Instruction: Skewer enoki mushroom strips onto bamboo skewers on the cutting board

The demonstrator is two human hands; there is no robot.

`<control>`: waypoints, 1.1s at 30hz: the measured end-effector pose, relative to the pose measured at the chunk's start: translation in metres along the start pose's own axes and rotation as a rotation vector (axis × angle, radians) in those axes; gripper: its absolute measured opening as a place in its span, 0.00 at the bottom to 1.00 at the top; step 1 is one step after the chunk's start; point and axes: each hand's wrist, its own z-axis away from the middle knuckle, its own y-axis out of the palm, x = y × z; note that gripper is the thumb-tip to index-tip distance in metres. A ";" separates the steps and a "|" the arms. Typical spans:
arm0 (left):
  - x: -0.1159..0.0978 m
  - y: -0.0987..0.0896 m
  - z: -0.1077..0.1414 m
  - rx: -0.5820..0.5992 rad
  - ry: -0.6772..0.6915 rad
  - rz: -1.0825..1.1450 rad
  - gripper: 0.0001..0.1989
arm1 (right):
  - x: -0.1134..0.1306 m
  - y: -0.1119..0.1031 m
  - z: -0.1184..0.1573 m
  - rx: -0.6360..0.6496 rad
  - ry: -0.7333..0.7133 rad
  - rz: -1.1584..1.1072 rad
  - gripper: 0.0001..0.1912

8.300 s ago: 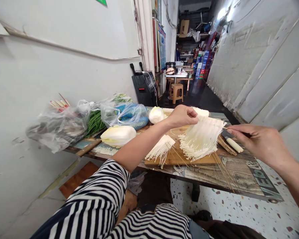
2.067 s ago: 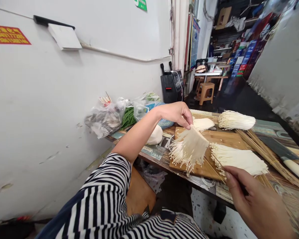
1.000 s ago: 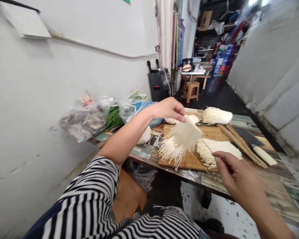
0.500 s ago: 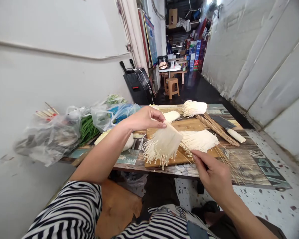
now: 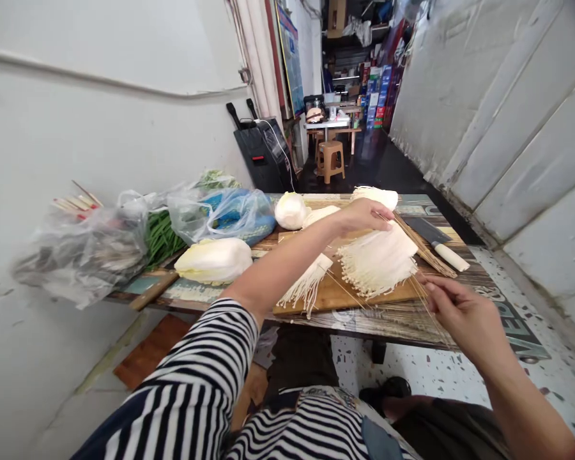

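My left hand (image 5: 367, 215) reaches across the wooden cutting board (image 5: 330, 297), its fingers closed on the cut end of a flat bunch of enoki mushrooms (image 5: 381, 259), which fans toward me. My right hand (image 5: 460, 313) is at the board's right edge, finger and thumb pinched at thin bamboo skewers (image 5: 424, 297) beside the mushroom tips. Its exact grip is small in view, but a skewer appears to be between the fingers. Another enoki portion (image 5: 309, 278), partly behind my left forearm, lies on the board with skewers sticking out to the right.
A cleaver (image 5: 429, 230) and a bundle of skewers (image 5: 424, 252) lie at the right. Further enoki (image 5: 376, 197) sits at the back. Napa cabbage (image 5: 215, 259), a round pale cabbage (image 5: 291, 211), green vegetables (image 5: 163, 239) and plastic bags (image 5: 84, 255) are on the left.
My left hand has let go of the skewered enoki portion, now on the board, and moved right to the other bunch, whose cut end is raised. My right hand has shifted right to the loose skewers.
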 end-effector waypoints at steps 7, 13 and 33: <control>0.045 0.033 -0.034 0.024 -0.247 0.161 0.08 | -0.037 0.010 0.000 -0.082 -0.085 0.392 0.17; 0.052 0.027 -0.029 -0.049 -0.307 0.268 0.04 | -0.035 0.016 0.000 -0.120 -0.114 0.403 0.17; 0.043 0.032 -0.024 -0.053 -0.359 0.439 0.06 | -0.029 0.028 0.003 -0.235 -0.141 0.313 0.19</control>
